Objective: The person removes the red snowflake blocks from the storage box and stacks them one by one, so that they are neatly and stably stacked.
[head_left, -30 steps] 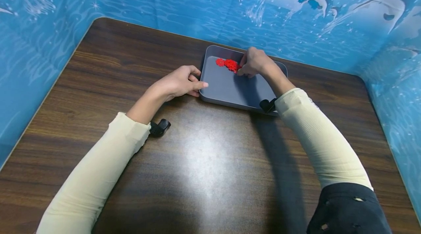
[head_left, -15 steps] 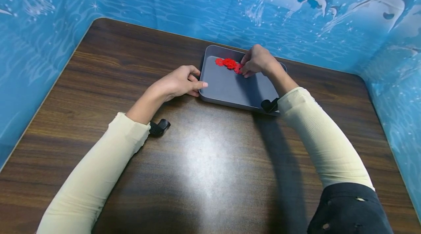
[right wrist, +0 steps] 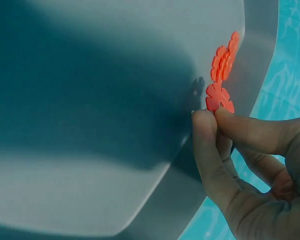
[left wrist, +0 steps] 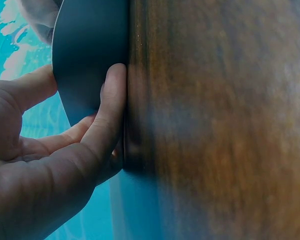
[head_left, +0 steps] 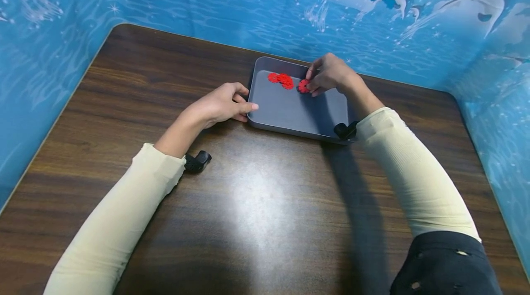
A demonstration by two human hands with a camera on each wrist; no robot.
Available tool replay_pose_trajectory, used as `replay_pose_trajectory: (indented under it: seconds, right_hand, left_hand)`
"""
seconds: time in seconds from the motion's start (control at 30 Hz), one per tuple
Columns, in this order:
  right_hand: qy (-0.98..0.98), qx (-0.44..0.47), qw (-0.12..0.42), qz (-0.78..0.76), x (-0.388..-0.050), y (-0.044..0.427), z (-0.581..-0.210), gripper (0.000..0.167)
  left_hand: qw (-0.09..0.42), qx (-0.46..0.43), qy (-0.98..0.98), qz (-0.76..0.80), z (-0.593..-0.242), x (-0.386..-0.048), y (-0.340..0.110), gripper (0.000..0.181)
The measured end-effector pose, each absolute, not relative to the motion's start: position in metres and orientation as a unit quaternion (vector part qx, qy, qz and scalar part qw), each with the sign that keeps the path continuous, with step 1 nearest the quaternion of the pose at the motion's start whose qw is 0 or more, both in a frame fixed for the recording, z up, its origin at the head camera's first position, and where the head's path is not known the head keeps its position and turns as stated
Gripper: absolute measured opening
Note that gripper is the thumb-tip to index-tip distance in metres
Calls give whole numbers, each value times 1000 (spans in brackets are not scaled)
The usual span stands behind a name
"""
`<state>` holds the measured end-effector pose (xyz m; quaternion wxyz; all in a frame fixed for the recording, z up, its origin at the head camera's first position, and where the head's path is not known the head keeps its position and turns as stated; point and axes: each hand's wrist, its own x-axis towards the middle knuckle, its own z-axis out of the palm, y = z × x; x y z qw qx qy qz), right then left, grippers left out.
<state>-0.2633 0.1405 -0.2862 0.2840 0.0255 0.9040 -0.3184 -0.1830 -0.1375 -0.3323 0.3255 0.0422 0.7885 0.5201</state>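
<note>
A grey rectangular tray [head_left: 285,111] lies near the table's back edge. At its front left corner my left hand [head_left: 221,104] grips the wall, thumb over the rim; in the left wrist view, fingers [left wrist: 112,100] press the outer side. My right hand [head_left: 331,76] is above the tray's back right part and pinches a red plastic snowflake disc [right wrist: 219,97] between thumb and fingertips. That disc has a notched edge and a central hole. Several more red discs [head_left: 281,79] lie overlapped in a small heap on the tray floor, left of the right hand.
The dark wood-grain table [head_left: 198,230] extends in front of the tray and to both sides. Blue sea-patterned cloth [head_left: 223,5] with dolphins hangs behind the table and at its sides. A shadow of the right arm crosses the tray and table.
My right hand has moved a little to the right, drawing one red disc away from the heap, so a gap now shows between them. The left hand stays at the tray's corner.
</note>
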Motion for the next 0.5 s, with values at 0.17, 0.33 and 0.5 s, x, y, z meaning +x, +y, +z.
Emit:
replay_pose_trajectory:
  seconds: [0.17, 0.33, 0.5]
  right_hand:
    - [905, 27, 282, -318, -263, 151, -282, 18]
    - [902, 41, 287, -320, -265, 166, -276, 19]
    - [895, 63, 295, -327, -265, 183, -268, 21]
  left_hand:
    - [326, 45, 786, 523, -333, -183, -137, 71]
    - [328, 45, 788, 520, -333, -183, -137, 71]
    - [327, 45, 785, 524, -332, -182, -138, 70]
